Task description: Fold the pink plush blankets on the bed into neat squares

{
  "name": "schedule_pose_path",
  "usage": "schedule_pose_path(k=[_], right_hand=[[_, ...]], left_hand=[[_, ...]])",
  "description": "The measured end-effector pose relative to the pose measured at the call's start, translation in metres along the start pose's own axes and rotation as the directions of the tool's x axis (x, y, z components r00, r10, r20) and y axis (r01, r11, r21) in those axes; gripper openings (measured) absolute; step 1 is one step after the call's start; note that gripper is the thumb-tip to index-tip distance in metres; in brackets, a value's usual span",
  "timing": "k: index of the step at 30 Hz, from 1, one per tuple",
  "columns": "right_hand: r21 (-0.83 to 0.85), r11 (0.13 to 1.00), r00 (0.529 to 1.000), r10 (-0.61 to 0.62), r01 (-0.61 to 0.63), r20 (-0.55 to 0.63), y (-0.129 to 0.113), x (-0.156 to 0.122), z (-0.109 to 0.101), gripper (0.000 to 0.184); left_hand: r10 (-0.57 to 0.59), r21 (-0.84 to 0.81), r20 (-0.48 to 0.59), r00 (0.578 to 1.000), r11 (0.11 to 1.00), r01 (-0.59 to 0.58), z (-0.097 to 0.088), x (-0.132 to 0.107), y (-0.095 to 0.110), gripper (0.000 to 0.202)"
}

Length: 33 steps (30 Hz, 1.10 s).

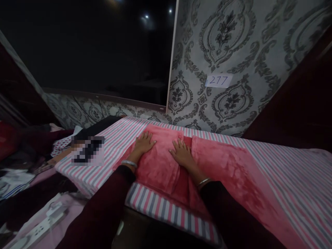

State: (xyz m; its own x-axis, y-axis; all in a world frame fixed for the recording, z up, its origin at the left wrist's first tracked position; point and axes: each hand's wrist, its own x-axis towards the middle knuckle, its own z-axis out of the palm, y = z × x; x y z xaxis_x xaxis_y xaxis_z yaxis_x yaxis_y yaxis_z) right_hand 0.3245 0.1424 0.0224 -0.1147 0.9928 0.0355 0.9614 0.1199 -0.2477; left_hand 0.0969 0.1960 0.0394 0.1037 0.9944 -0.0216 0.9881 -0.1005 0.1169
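Observation:
A pink fleece blanket point(223, 166) lies across a table covered with a pink, white and grey striped cloth point(119, 138). A folded part of the blanket point(158, 162) sits at the left end. My left hand point(143, 143) rests flat on that folded part with its fingers stretched out. My right hand point(182, 153) presses flat on the same folded part near its right edge, fingers spread. Both wrists wear silver bangles and dark maroon sleeves. Neither hand holds anything.
A large dark screen point(98, 52) hangs on the patterned wall, with a paper label reading 277 point(218, 80) to its right. At the left lie heaped clothes point(28, 152), a blurred-out patch and a white power strip point(38, 230). Dark wood panels stand at the right.

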Motion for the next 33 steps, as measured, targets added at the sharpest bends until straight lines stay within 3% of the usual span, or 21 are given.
schedule_pose_path(k=[8,11,15,18,22,27,33], right_hand=[[0.036,0.999,1.000,0.004,-0.003,-0.024,-0.001,-0.002,-0.001,0.065],[0.070,0.998,1.000,0.003,-0.002,-0.011,-0.001,-0.003,-0.003,0.065],[0.119,0.993,1.000,0.006,-0.006,0.005,-0.002,-0.002,-0.006,0.067],[0.127,0.992,1.000,0.011,-0.012,0.004,-0.002,-0.001,-0.005,0.067],[0.128,0.992,1.000,0.000,0.001,-0.005,0.001,0.001,-0.002,0.068],[0.140,0.990,1.000,0.001,-0.001,-0.002,0.002,0.003,0.000,0.070],[0.160,0.987,1.000,0.002,-0.003,0.012,0.001,0.004,0.000,0.070]], left_hand=[[0.001,0.045,0.005,1.000,0.999,-0.001,0.002,0.003,0.001,0.071],[-0.015,0.053,0.056,0.998,0.999,0.012,-0.004,0.005,0.001,0.073],[-0.053,0.076,0.088,0.995,0.996,0.047,-0.021,0.023,0.010,0.076],[0.026,0.079,0.050,0.998,0.996,-0.030,-0.026,0.043,0.026,0.073],[0.069,0.069,0.051,0.996,0.995,-0.072,-0.012,0.065,0.044,0.069],[0.061,0.095,-0.009,0.998,0.994,-0.060,0.009,0.072,0.043,0.069],[0.039,0.058,0.066,0.997,0.997,-0.043,-0.007,0.065,0.046,0.071]])
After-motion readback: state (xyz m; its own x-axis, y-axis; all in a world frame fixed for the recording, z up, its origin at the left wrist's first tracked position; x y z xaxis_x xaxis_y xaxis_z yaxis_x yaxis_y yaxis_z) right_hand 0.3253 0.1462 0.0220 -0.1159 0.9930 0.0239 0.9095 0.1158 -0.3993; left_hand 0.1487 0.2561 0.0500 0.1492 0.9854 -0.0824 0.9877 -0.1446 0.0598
